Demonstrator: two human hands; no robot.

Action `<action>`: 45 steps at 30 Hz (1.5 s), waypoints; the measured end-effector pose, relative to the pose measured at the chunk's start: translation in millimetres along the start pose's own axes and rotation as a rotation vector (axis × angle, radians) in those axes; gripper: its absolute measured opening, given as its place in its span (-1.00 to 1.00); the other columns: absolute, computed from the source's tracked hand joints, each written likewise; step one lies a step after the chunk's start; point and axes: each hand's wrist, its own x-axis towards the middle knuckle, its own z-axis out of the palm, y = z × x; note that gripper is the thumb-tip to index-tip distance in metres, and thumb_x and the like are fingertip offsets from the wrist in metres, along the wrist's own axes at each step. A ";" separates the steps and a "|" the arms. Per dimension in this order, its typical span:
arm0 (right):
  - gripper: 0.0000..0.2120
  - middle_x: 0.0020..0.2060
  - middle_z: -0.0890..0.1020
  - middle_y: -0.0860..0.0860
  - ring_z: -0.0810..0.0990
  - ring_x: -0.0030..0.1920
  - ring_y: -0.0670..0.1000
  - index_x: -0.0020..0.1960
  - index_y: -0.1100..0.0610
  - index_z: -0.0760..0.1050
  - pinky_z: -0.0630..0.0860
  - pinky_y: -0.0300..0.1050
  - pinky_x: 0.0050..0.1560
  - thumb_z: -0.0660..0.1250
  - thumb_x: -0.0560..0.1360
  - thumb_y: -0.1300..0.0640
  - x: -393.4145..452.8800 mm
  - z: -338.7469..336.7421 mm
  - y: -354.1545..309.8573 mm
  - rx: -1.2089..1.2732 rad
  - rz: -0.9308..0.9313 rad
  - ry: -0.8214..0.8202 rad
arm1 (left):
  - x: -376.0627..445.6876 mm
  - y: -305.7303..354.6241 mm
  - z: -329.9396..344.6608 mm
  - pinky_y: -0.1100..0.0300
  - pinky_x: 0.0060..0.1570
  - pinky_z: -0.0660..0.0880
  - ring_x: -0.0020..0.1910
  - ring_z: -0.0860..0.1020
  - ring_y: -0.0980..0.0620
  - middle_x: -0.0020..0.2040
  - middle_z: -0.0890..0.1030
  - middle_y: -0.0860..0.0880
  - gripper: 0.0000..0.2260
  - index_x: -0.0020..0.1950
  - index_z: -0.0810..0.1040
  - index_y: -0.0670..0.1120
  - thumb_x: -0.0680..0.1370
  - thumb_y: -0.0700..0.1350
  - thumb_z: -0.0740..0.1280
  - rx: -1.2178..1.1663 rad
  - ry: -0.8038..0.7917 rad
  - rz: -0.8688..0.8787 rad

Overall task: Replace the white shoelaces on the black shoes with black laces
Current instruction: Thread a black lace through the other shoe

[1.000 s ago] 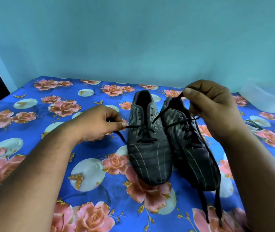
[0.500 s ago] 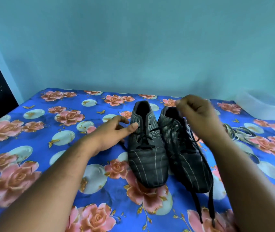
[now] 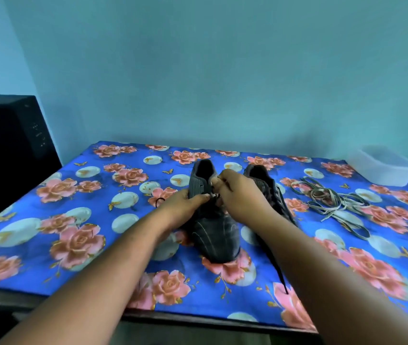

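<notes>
Two black striped shoes stand side by side on the table, toes toward me. My left hand [image 3: 184,204] and my right hand [image 3: 237,195] meet over the lacing area of the left shoe [image 3: 213,235], fingers pinching its black lace there. The right shoe [image 3: 270,188] is partly hidden behind my right wrist; one end of its black lace [image 3: 276,267] trails toward the table's front edge. A small loop of black lace [image 3: 159,201] shows left of my left hand. The removed white laces [image 3: 329,202] lie in a loose pile to the right.
A blue cloth with pink roses [image 3: 78,242] covers the table. A clear plastic container [image 3: 384,168] stands at the back right corner. A black appliance [image 3: 6,150] stands left of the table. A plain teal wall is behind.
My right hand left the right shoe and came over to the left shoe. My left hand moved in from the shoe's side to its lacing. The camera has tilted up and back.
</notes>
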 end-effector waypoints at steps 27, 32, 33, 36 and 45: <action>-0.71 -0.44 0.49 -0.04 0.37 -0.44 -0.05 -0.24 0.05 0.47 0.33 -0.10 -0.33 0.36 0.61 -0.02 -127.1 -75.7 29.9 0.032 0.056 0.040 | -83.8 7.1 -2.4 -0.15 0.27 0.23 0.40 0.30 0.00 0.27 0.51 0.14 -0.86 0.12 0.65 0.16 0.62 0.11 0.34 0.860 0.287 0.519; -0.83 -0.22 0.62 -0.06 0.56 -0.18 0.04 -0.13 0.03 0.54 0.41 -0.08 -0.22 0.36 0.58 -0.03 -124.2 -60.0 31.3 -0.265 0.118 -0.128 | -85.9 9.6 -11.3 -0.02 0.20 0.11 0.40 0.25 0.05 0.25 0.49 0.17 -0.89 0.06 0.66 0.16 0.58 0.10 0.40 0.858 0.254 0.479; -0.84 -0.14 0.62 -0.05 0.56 -0.08 0.07 -0.07 0.01 0.56 0.42 -0.06 -0.17 0.35 0.57 -0.07 -120.2 -52.9 27.6 -0.354 0.089 -0.093 | -85.9 9.6 -12.5 0.01 0.14 0.08 0.41 0.22 0.05 0.27 0.48 0.18 -0.88 0.06 0.66 0.15 0.58 0.11 0.39 0.897 0.239 0.479; -0.67 0.05 0.61 -0.05 0.51 0.15 0.08 0.14 -0.09 0.61 0.47 0.01 0.09 0.28 0.56 -0.27 -107.5 -26.2 7.1 -0.343 -0.048 0.009 | -84.6 10.9 -12.1 0.03 0.11 0.06 0.39 0.21 0.08 0.26 0.48 0.20 -0.88 0.04 0.66 0.15 0.58 0.13 0.39 0.905 0.213 0.501; -0.68 -0.18 0.64 -0.08 0.57 -0.02 0.02 -0.13 -0.03 0.60 0.48 0.10 0.11 0.28 0.60 -0.23 -80.8 7.4 2.2 -0.179 -0.051 -0.094 | -81.2 13.3 -20.3 0.18 -0.05 -0.07 0.37 0.21 0.09 0.24 0.46 0.25 -0.87 -0.01 0.66 0.17 0.56 0.18 0.40 0.916 0.215 0.476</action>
